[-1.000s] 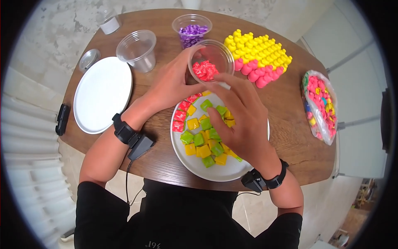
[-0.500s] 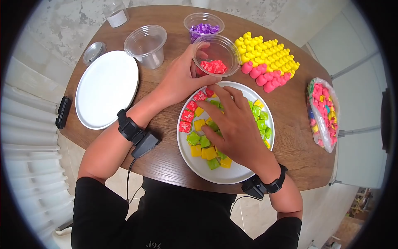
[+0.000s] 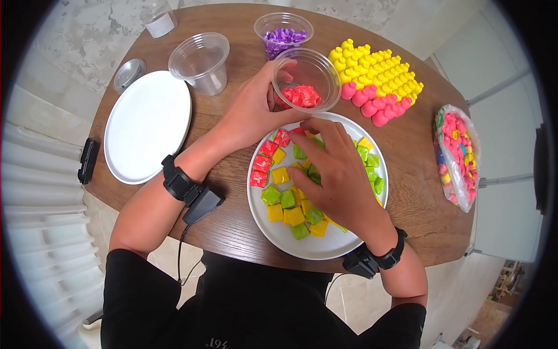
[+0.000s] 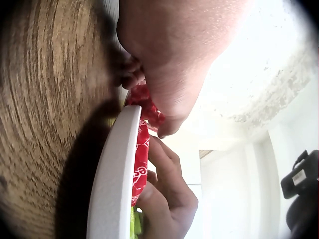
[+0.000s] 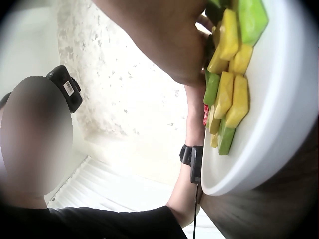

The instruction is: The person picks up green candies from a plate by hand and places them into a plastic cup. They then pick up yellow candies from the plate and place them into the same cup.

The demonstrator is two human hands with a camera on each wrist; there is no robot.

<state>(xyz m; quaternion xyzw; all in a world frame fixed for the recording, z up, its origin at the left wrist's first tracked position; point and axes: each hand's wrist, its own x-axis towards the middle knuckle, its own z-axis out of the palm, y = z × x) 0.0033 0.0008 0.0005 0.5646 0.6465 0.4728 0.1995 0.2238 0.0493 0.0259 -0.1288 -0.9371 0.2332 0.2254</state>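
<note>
My left hand grips a clear plastic cup, tilted toward me over the far rim of the white plate. Red wrapped candies lie in the bottom of that cup. Over the plate is my right hand, its index fingertip close by a red candy at the far edge, thumb spread apart from it. More red candies line the plate's left side. Green candies and yellow candies cover the middle, partly hidden under the right hand. In the left wrist view, the right fingers are beside the red candies.
An oval white plate stands at the left, near an upright plastic cup and a round metal lid. Behind are a cup of purple candies and rows of yellow and pink bottle-shaped pieces. A filled plastic bag lies at right.
My right hand has come down from beside the cup's mouth to the candies at the plate's far left. The cup stays in my left hand throughout.
</note>
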